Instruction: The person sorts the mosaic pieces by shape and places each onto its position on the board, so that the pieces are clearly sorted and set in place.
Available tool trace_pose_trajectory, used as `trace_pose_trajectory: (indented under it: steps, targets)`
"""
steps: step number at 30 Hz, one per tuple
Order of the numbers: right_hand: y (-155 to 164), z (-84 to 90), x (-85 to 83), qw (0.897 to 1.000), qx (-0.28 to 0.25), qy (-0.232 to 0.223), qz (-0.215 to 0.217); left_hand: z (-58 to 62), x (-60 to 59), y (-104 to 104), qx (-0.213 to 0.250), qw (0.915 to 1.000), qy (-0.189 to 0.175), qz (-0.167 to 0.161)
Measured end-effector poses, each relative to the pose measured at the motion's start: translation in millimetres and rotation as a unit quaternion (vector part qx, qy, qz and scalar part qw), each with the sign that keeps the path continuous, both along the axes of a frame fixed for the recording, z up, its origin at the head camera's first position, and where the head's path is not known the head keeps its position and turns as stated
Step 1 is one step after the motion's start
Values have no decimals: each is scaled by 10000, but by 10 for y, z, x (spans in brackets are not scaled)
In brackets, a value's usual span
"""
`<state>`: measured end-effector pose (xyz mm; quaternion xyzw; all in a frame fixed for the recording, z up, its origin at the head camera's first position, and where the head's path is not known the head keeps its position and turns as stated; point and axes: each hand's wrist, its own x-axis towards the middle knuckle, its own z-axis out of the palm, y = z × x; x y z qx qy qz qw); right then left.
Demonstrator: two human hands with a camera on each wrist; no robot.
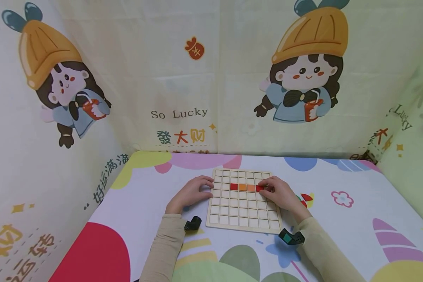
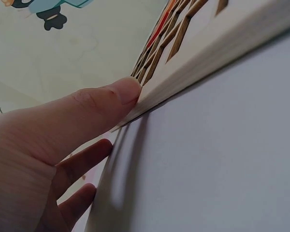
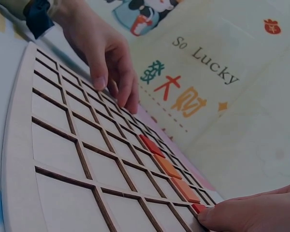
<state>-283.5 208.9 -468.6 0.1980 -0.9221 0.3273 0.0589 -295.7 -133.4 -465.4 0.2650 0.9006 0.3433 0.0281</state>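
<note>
A: What is held in the wooden grid board (image 1: 244, 219)?

B: Four flat tiles are seated in one row of its square cells: a red tile (image 1: 234, 187), two orange tiles (image 1: 246, 187), and a second red tile (image 1: 259, 188) at the right end. The other cells are seen empty.

A: How are the hands placed?

B: The left hand (image 1: 190, 192) is laid against the board's left edge, its thumb (image 2: 118, 94) pressed flat to the rim and the fingers loosely extended. The right hand (image 1: 280, 192) is rested on the board, its fingertips (image 3: 210, 218) pressed on the right-end red tile; a pinch cannot be made out.

A: And the surroundings?

B: The board is set at the middle of a desk (image 1: 356, 219) covered with a pastel cartoon cloth. Printed cartoon curtains (image 1: 144, 78) are hung behind and at both sides.
</note>
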Motion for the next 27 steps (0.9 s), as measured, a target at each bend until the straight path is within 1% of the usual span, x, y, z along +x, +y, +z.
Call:
trace_pose_trajectory:
  steps: [8,17,20,25,27]
  targets:
    - [-5,3,6,10000,-31,65,-36,-14,-7,-6,23,10000,5,-17]
    - [-1,4,7,9999,-92,-29,-94,-26,-12,-8,52,10000,13,-16]
    - [5,20,8,9997,-144,-126,-171,-27,-14,-8,47,10000,12,-33]
    - [44,67,21,9972,-344,-495,-432,-22,-19,-8,33,10000,24,-33]
    - [76,91,30,9963,-400,-570,-507,-18,-20,-9,14,10000,45,-30]
